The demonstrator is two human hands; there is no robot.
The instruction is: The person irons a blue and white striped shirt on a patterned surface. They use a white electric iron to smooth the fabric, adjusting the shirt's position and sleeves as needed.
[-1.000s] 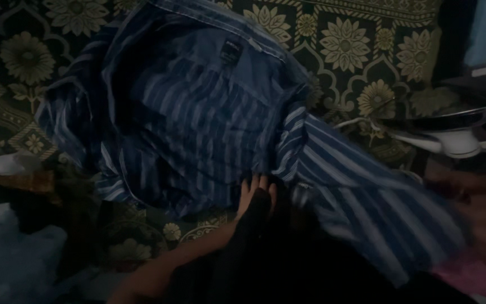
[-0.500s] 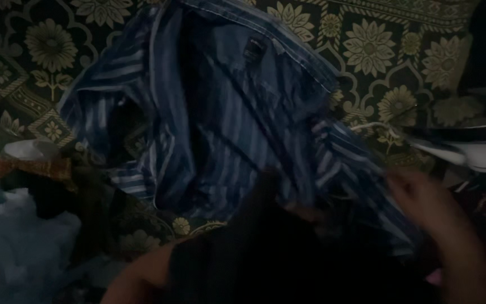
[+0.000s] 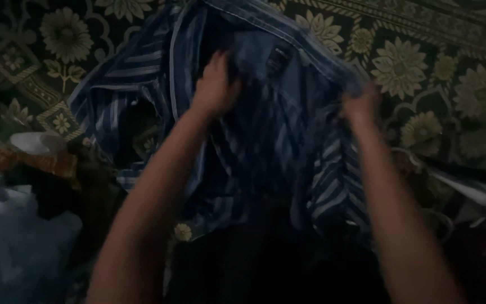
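A blue striped shirt (image 3: 265, 141) lies spread on a dark green cloth with gold flowers (image 3: 400, 62). My left hand (image 3: 215, 84) rests on the shirt's inside near the collar, beside a small dark label (image 3: 277, 58). My right hand (image 3: 360, 104) grips the shirt's right shoulder edge; it is blurred. Both forearms reach up over the shirt from the bottom of the view. The light is dim.
A pile of clothes (image 3: 23, 225) lies at the left, with an orange patterned cloth (image 3: 29, 160) and a pale bluish one. A white object (image 3: 479, 191) shows at the right edge. Dark fabric (image 3: 254, 264) lies at the bottom centre.
Both hands have moved up from the shirt's lower edge to its collar and shoulder. The striped sleeve that lay out to the right has been drawn in.
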